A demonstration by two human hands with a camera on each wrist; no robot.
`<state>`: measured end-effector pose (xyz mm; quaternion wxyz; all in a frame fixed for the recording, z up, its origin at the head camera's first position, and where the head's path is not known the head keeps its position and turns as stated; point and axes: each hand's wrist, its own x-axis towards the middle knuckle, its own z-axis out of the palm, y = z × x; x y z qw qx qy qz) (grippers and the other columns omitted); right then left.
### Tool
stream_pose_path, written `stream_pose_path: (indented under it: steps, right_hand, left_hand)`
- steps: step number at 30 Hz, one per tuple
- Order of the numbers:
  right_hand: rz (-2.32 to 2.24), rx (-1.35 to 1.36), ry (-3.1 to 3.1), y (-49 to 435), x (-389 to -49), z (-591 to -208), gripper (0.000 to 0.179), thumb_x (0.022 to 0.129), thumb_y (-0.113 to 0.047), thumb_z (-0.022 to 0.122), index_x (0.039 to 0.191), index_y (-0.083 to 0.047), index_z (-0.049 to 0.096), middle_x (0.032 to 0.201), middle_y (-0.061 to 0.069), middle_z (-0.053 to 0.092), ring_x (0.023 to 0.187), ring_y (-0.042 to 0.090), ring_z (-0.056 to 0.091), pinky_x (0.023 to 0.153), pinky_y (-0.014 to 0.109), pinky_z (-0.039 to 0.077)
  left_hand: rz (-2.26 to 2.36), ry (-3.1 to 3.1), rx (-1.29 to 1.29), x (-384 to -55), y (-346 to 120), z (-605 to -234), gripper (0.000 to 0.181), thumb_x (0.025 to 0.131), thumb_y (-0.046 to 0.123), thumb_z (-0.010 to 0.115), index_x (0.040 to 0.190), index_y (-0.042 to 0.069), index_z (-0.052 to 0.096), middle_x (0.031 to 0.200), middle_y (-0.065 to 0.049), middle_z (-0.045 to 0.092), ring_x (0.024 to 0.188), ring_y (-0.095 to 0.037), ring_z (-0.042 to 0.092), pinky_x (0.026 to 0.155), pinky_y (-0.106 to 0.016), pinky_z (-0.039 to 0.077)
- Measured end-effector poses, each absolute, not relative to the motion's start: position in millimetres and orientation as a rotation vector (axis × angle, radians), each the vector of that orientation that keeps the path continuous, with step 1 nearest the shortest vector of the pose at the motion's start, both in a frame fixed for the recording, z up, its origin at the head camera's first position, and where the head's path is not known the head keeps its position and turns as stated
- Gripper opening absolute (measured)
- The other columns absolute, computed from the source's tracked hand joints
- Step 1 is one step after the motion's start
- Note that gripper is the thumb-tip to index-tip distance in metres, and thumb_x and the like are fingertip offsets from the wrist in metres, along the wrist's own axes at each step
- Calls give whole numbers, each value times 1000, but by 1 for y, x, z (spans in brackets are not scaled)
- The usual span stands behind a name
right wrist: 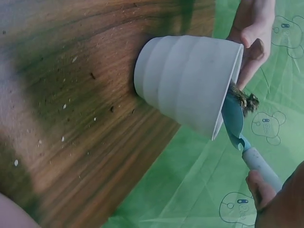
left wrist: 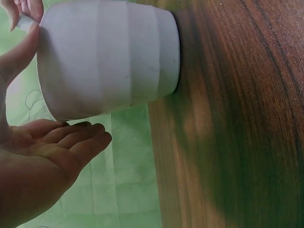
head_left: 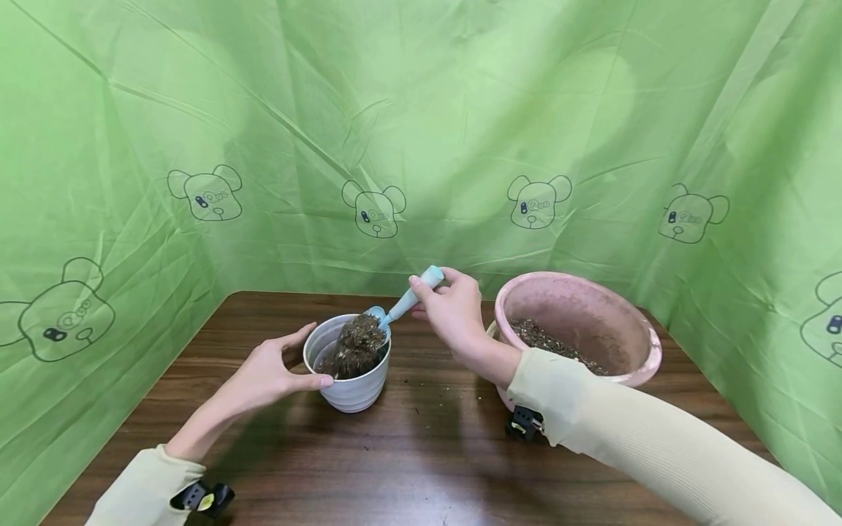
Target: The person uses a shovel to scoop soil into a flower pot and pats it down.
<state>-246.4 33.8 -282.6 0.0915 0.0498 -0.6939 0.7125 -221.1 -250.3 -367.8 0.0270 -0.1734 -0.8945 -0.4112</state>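
Two hands (head_left: 266,374) (head_left: 457,310), two pots (head_left: 355,394) (head_left: 592,310), one trowel (head_left: 406,303), one tabletop (head_left: 421,467), two wrist cameras (head_left: 202,499) (head_left: 525,422)

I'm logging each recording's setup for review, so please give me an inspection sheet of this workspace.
Surface: dark wood-grain table, with a shine near its front.
Job's things: white pot upright on the table; light-blue trowel at its rim, with a dark soil clump in the pot's mouth; pink planter to the right, with loose soil inside.
Clutter: pale and dark specks scattered on the table.
Grippers: left hand holds the pot by its rim; right hand grips the trowel's handle.
Cables: nothing seen.
Surroundings: creased green cloth with printed bear heads.
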Motion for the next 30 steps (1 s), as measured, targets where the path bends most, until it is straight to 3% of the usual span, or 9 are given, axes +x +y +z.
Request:
stream_pose_path:
  steps: [8,14,18,22,26,30]
  right_hand:
    - [1793,344,-2141,29,-242,-283,17,86,-16,72,98,-7,65,81,10,71,63,22,69,56,31,56]
    - [1538,547,-2171,28,-240,-284,11,86,-22,72,93,-19,64,76,-2,72,69,5,66,60,28,51]
    - [1489,755,-2145,28,-235,-283,11,87,-18,72,94,-20,63,77,-1,71,71,9,66,60,27,51]
    - [1441,1031,-2090,29,-223,-276,16,87,-6,70,101,-9,63,83,4,72,73,14,68,53,27,49]
    - [1346,1294,-2007,32,-212,-267,23,83,7,68,104,1,59,86,13,70,79,18,70,62,27,55]
    - [1280,1401,-1951,34,-208,-265,26,80,11,70,102,4,59,87,16,69,83,23,70,71,29,57]
  left_hand:
    - [-1312,-2750,-549,-221,-250,-369,101,68,48,82,147,9,34,147,-12,37,125,-23,46,99,-39,41]
    - [-1330,-2746,-542,-221,-249,-369,102,68,47,83,147,5,33,145,-12,41,125,-23,47,99,-39,42]
    - [-1327,-2742,-545,-221,-250,-370,101,68,46,83,147,5,33,143,-13,43,124,-23,47,98,-40,42]
    - [-1330,-2737,-551,-221,-250,-371,101,68,46,83,147,5,34,142,-13,44,124,-24,48,98,-40,42]
    - [-1329,-2735,-559,-222,-250,-371,101,69,47,82,147,5,34,142,-13,45,123,-24,49,97,-39,43]
    - [-1325,-2735,-564,-222,-251,-372,99,69,47,82,147,8,35,142,-13,44,124,-24,48,98,-40,43]
